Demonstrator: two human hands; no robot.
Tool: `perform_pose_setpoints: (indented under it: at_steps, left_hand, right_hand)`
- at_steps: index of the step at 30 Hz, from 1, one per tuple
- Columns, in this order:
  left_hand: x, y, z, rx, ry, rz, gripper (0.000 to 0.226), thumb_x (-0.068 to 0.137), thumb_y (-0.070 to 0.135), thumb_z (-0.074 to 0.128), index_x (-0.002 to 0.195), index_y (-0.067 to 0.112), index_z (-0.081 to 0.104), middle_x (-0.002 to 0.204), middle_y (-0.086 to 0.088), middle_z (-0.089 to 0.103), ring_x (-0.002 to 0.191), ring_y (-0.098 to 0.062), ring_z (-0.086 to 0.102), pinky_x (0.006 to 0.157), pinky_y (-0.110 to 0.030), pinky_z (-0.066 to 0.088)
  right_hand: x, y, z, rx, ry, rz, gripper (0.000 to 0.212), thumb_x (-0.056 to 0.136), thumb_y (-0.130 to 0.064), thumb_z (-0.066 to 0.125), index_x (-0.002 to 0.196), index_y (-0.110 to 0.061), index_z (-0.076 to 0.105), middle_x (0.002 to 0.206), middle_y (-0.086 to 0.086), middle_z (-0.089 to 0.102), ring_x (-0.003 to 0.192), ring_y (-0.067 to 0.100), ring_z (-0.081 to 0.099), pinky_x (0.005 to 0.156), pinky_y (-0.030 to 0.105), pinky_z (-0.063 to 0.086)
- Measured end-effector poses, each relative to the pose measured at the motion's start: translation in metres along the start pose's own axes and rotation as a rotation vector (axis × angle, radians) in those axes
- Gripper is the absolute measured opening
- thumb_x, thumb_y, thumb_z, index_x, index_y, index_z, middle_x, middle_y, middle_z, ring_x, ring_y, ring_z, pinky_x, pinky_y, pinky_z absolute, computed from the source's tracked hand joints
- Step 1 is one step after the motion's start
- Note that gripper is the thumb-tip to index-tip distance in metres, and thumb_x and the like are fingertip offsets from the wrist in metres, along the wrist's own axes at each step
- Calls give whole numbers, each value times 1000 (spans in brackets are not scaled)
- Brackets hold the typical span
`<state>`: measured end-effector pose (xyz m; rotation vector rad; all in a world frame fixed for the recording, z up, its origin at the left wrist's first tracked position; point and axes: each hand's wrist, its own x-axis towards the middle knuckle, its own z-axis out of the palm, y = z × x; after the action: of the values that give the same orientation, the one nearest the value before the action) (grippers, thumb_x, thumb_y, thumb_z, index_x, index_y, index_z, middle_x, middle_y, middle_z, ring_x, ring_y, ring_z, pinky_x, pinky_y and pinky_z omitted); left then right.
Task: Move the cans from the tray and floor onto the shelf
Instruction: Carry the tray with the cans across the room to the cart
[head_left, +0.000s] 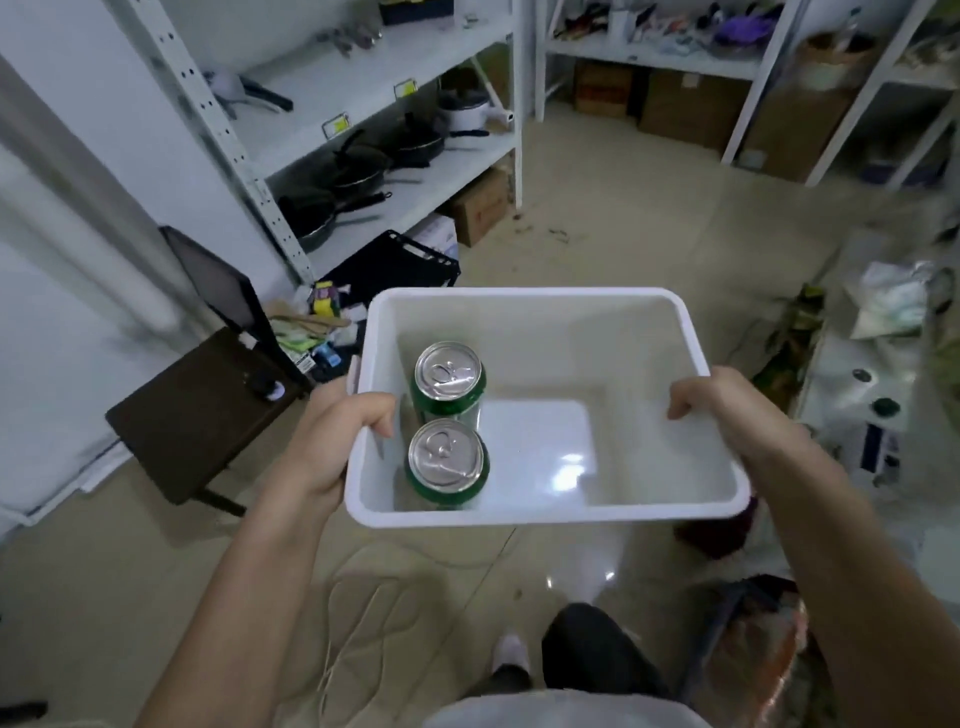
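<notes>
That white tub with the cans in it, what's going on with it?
A person is carrying the white tub with both hands: the left hand grips its left rim, the right hand its right rim. Two green cans stand upright inside, along the left wall, one just behind the other. The rest of the tub is bare. White shelves holding dark pans stand ahead on the left; no can is visible on them yet.
</notes>
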<state>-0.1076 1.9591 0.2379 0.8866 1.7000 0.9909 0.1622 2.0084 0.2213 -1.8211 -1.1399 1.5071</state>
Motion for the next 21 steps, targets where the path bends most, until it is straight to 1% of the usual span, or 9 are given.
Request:
perform_pose_setpoints:
  at_steps: [3, 5, 7, 11, 13, 16, 18, 20, 21]
  left_hand:
    - [73, 32, 17, 15, -71, 10, 23, 46, 2, 42, 68, 2, 50, 66, -12, 41, 58, -22, 40, 48, -21, 32]
    - [118, 50, 32, 17, -79, 1, 15, 46, 2, 42, 58, 6, 50, 57, -9, 42, 51, -20, 39, 47, -21, 30]
    - [160, 70, 51, 14, -84, -9, 14, 45, 2, 41, 51, 10, 50, 45, 0, 44, 43, -16, 40, 44, -19, 31]
    - [244, 105, 84, 21, -79, -36, 15, 44, 1, 42, 54, 8, 51, 41, 2, 48, 44, -19, 43, 45, -20, 34]
    - [285, 126, 101, 13, -90, -42, 15, 44, 2, 42, 54, 10, 51, 43, 1, 49, 43, -19, 45, 45, -20, 35]
    - [342, 157, 127, 16, -83, -50, 15, 46, 2, 42, 56, 9, 50, 45, -1, 49, 39, -14, 46, 38, -17, 35]
    - [379, 175, 143, 6, -73, -71, 10, 53, -1, 45, 54, 7, 49, 42, 0, 48, 34, -11, 47, 33, -15, 34]
    - [420, 190, 156, -25, -65, -76, 18, 65, -8, 42, 55, 6, 47, 44, -3, 45, 34, -11, 44, 34, -15, 33]
    - [441, 197, 163, -42, -69, -79, 21, 65, -8, 41, 54, 8, 46, 45, -3, 44, 35, -11, 43, 35, -15, 33]
  right_hand:
    - [59, -35, -13, 26, 30, 26, 49, 50, -13, 51, 95, 4, 59, 77, 16, 57, 67, 31, 55, 60, 29, 43]
    - [104, -56, -24, 34, 49, 25, 52, 52, -13, 52, 99, 6, 60, 81, 18, 58, 69, 33, 56, 62, 31, 44]
    - [149, -77, -35, 22, 43, 29, 52, 53, -13, 53, 101, 6, 60, 83, 19, 59, 69, 32, 56, 62, 31, 44]
    - [233, -123, -56, 34, 18, 43, 31, 53, -11, 52, 82, 0, 58, 70, 13, 55, 59, 29, 52, 55, 27, 41]
    - [272, -148, -70, 36, 1, 40, 28, 54, -10, 51, 80, -1, 57, 69, 12, 55, 59, 28, 53, 55, 26, 41]
    - [333, -182, -89, 24, 2, 35, 20, 66, -4, 51, 84, 0, 58, 69, 11, 55, 58, 26, 52, 55, 26, 41]
    - [376, -203, -100, 21, -14, 45, 27, 67, -5, 52, 92, 1, 58, 71, 11, 55, 59, 27, 53, 55, 26, 42]
    - [421, -226, -109, 5, -30, 49, 37, 60, -9, 53, 96, 2, 57, 72, 11, 55, 58, 27, 54, 52, 24, 42]
    - [444, -238, -112, 0, -41, 47, 35, 59, -9, 53, 93, 1, 56, 69, 10, 56, 56, 26, 54, 49, 22, 42]
